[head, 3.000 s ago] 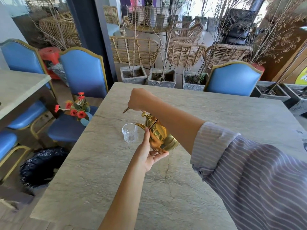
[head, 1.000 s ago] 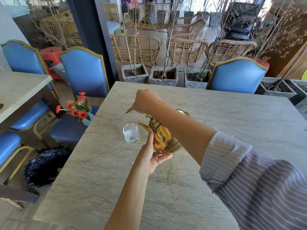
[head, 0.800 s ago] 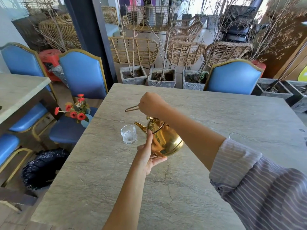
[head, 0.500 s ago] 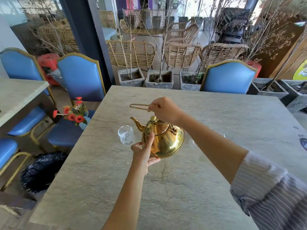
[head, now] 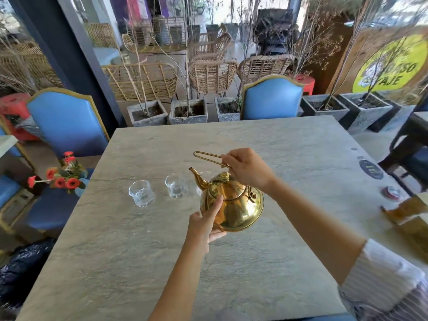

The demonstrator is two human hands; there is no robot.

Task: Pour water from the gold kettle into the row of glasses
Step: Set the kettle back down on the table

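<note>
Grey stone table (head: pixel 143 262) by a window wall, blue chairs around. Gold kettle (head: pixel 234 205) near the middle, held above the top, about level, spout pointing left. Right hand (head: pixel 246 169) closed around the thin wire handle up top. Left hand (head: pixel 205 224) cupped against the kettle's round side, fingers spread and pressed flat. Two clear glasses just left of the spout: near glass (head: pixel 176 186), far glass (head: pixel 141 193). Red flowers (head: pixel 62 179) past the left edge.
</note>
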